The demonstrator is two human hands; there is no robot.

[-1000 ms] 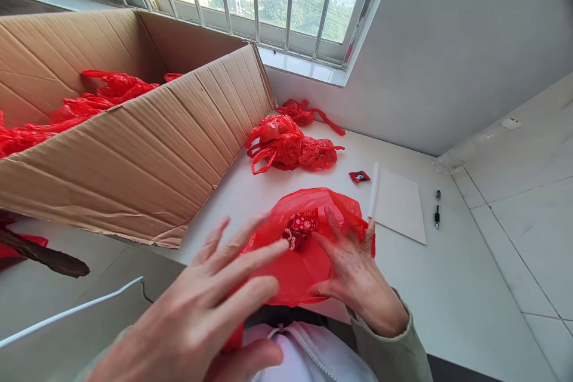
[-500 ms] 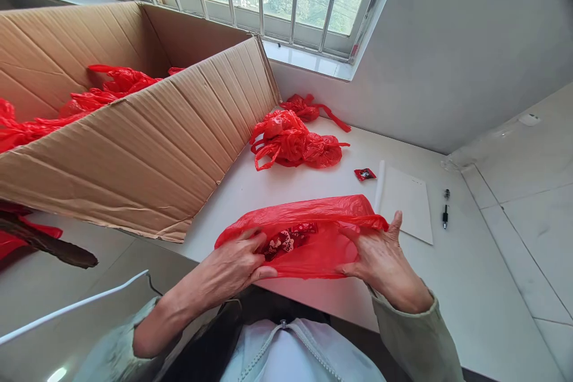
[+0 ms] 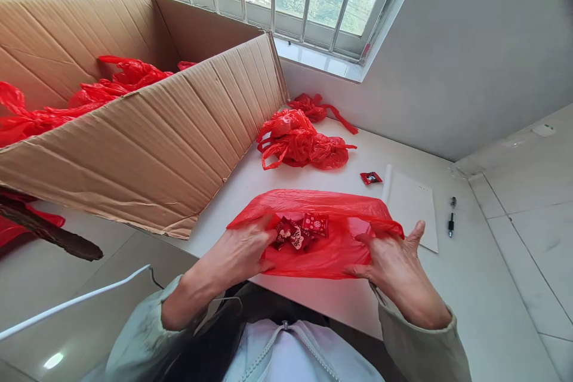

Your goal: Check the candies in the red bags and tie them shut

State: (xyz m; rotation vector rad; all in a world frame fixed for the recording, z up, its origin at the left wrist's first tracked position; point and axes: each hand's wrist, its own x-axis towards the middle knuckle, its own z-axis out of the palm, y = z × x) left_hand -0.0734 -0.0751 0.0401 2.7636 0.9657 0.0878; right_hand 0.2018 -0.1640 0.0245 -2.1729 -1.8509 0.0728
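Note:
A red plastic bag (image 3: 313, 198) lies at the table's near edge with its mouth spread towards me. Several small red wrapped sweets (image 3: 296, 235) show inside it. My left hand (image 3: 244, 246) holds the left side of the mouth, fingers partly inside and thumb below. On the right side, my right hand (image 3: 396, 259) grips the rim, its fingers tucked into the plastic and partly hidden. Behind the bag, one loose wrapped sweet (image 3: 371, 178) rests on the white table (image 3: 233, 203).
A large cardboard box (image 3: 147, 161) holding red bags (image 3: 129, 77) stands to the left. Further red bags (image 3: 304, 143) are bunched beside it. A white notepad (image 3: 414, 206) and a black pen (image 3: 451, 224) lie at the right. A barred window (image 3: 295, 0) is behind.
The bag's mouth is spread wider and more sweets show inside. My left hand has shifted slightly up in the bag. The whole view has moved a little.

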